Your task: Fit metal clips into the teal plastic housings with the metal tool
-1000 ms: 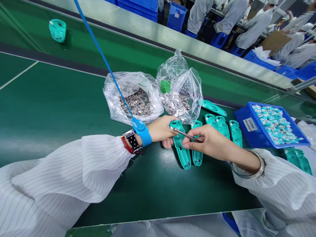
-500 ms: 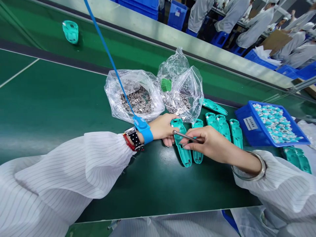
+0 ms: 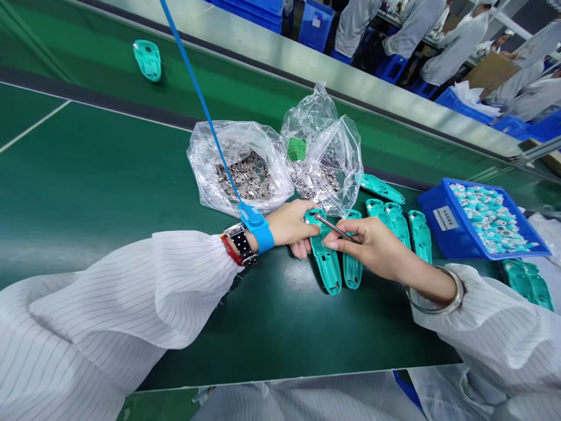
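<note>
Rt hand (image 3: 372, 248) pinches steel tweezers (image 3: 337, 228) against teal plastic housing (image 3: 328, 269), gripped by L hand (image 3: 289, 225) on surface (image 3: 87, 175); more housings (image 3: 421, 237) lie toward rt hand, blue crate (image 3: 432, 213) full of small parts (image 3: 491, 219), bag (image 3: 201, 169) of metal bits (image 3: 241, 175) beyond L hand.

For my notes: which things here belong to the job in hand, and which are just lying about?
Job: left hand, teal plastic casing, right hand, metal tweezers.
Lying about: other teal casings, blue crate of small parts, bags of metal parts, casing up the belt.

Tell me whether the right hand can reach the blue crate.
Probably yes: the right hand sits near the blue crate, with only low teal casings between, though it is pinching metal tweezers.
</note>
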Demonstrator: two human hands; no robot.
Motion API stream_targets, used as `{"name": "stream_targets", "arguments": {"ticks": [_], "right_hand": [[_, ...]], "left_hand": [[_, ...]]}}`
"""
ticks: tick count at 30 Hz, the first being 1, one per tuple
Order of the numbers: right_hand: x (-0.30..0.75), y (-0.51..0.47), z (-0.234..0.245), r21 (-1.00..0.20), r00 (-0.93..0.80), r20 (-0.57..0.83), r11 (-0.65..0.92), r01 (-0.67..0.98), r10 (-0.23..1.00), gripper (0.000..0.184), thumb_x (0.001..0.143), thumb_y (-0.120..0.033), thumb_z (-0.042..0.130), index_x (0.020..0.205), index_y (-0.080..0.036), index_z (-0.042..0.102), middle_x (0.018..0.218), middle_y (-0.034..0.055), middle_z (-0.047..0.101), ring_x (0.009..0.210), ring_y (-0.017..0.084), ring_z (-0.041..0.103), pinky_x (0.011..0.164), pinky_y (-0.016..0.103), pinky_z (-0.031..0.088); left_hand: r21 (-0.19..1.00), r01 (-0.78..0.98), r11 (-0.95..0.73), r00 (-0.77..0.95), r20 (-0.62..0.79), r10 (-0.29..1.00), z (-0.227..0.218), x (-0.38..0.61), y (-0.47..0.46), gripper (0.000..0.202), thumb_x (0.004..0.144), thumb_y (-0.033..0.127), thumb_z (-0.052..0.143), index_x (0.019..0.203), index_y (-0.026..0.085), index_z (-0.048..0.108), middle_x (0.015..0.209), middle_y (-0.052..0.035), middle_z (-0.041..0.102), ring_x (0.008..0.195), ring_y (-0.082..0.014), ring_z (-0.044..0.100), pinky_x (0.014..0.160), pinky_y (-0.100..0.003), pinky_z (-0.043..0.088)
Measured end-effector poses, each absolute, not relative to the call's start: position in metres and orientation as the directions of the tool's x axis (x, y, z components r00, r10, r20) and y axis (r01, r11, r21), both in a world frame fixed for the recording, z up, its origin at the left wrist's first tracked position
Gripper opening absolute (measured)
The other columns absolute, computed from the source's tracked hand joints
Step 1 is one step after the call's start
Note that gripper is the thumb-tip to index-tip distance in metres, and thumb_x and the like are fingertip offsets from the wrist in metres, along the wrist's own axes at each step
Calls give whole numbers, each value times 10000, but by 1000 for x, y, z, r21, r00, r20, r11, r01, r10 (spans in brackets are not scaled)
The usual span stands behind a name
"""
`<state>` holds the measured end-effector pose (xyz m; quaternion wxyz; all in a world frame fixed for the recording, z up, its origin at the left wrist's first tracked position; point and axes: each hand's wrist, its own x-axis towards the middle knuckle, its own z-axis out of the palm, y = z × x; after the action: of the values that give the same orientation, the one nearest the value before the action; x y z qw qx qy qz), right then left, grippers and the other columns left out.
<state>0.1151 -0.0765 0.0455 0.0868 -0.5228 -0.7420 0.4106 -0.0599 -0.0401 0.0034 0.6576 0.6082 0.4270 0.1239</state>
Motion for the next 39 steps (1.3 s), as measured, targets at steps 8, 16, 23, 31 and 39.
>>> {"name": "stream_targets", "arguments": {"ticks": [8, 16, 23, 31, 39], "right_hand": [[110, -84, 40, -683, -459, -261, 174, 710, 849, 239, 848, -322, 508, 762, -126, 612, 797, 38, 515, 724, 76, 471, 628, 205, 363], [108, -98, 33, -684, -420, -204, 178, 707, 884, 258, 867, -324, 482, 720, -121, 541, 779, 30, 464, 701, 65, 420, 612, 204, 335], [107, -101, 29, -682, -373, -180, 158, 714, 910, 298, 868, -350, 470, 680, -120, 493, 751, 17, 433, 657, 54, 411, 591, 213, 326], [104, -105, 27, -690, -357, -132, 173, 703, 925, 293, 860, -317, 489, 643, -120, 481, 720, 16, 438, 673, 61, 415, 594, 205, 334], [106, -106, 28, -678, -389, -85, 233, 697, 917, 233, 854, -262, 501, 679, -116, 547, 745, 22, 463, 653, 46, 436, 572, 188, 353]], "left_hand": [[930, 323, 173, 639, -350, 685, -2, -61, -38, 208, 810, 227, 488, 1001, 150, 456, 506, 19, 587, 488, -183, 619, 393, -225, 495], [921, 317, 229, 625, -384, 680, 0, -58, -39, 284, 790, 132, 445, 1074, 138, 436, 492, 23, 576, 449, -186, 601, 371, -235, 487], [920, 334, 204, 620, -377, 688, 1, -59, -39, 315, 789, 164, 478, 1100, 140, 442, 504, 23, 579, 449, -175, 599, 379, -228, 492], [906, 362, 217, 600, -405, 690, 0, -57, -38, 404, 772, 142, 454, 1173, 147, 409, 518, 22, 589, 477, -178, 610, 400, -233, 495], [901, 362, 240, 585, -419, 695, 6, -59, -40, 583, 752, 123, 452, 1319, 135, 321, 493, 23, 582, 468, -182, 607, 413, -228, 495]]}}
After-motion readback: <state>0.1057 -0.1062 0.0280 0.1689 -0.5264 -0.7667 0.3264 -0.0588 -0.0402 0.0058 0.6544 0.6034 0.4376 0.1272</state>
